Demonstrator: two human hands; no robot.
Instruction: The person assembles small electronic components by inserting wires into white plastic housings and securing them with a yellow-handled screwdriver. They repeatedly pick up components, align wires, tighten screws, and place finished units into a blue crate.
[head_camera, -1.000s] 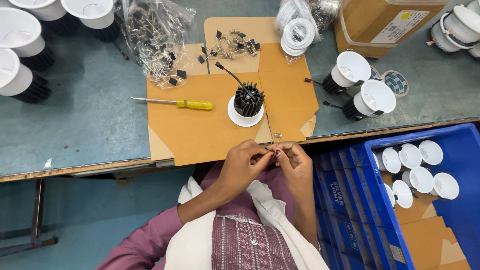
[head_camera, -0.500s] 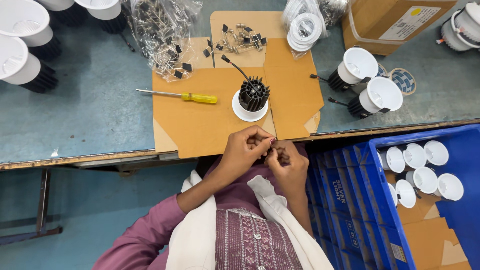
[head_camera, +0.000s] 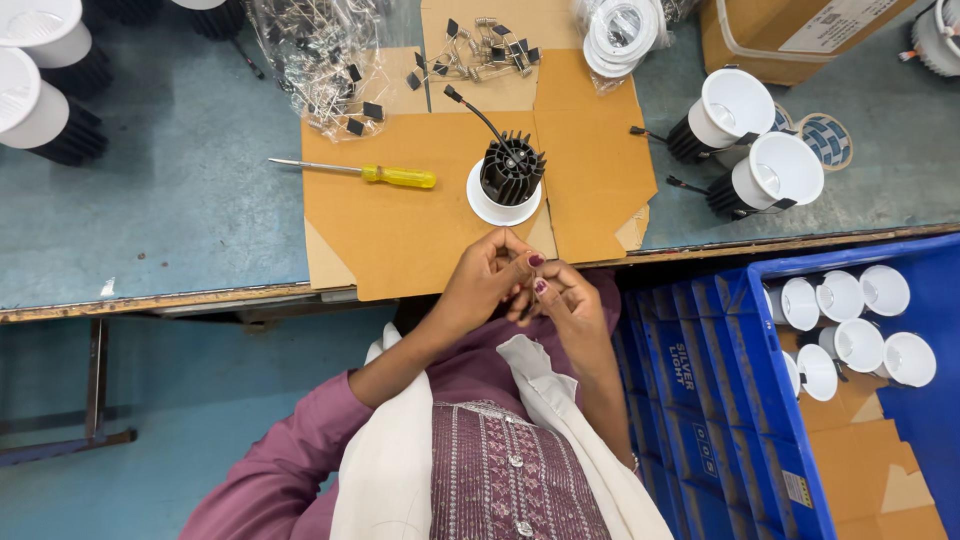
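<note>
While our left hand (head_camera: 480, 285) and right hand (head_camera: 562, 300) meet at the bench edge, fingertips pinch a part too small to make out; the black heat sink (head_camera: 510, 172) stands apart on cardboard (head_camera: 400, 230), just beyond them.

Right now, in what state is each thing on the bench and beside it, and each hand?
Left hand: fingers pinched together against the right hand; what they hold is too small to tell.
Right hand: fingers curled, touching the left hand.
Black finned lamp body: upright on its white ring, wire sticking up.
Yellow screwdriver: lying flat on the cardboard, untouched.
Clear bag of clips: open, some clips spilled.
Blue crate: partly filled with white lamps.
</note>
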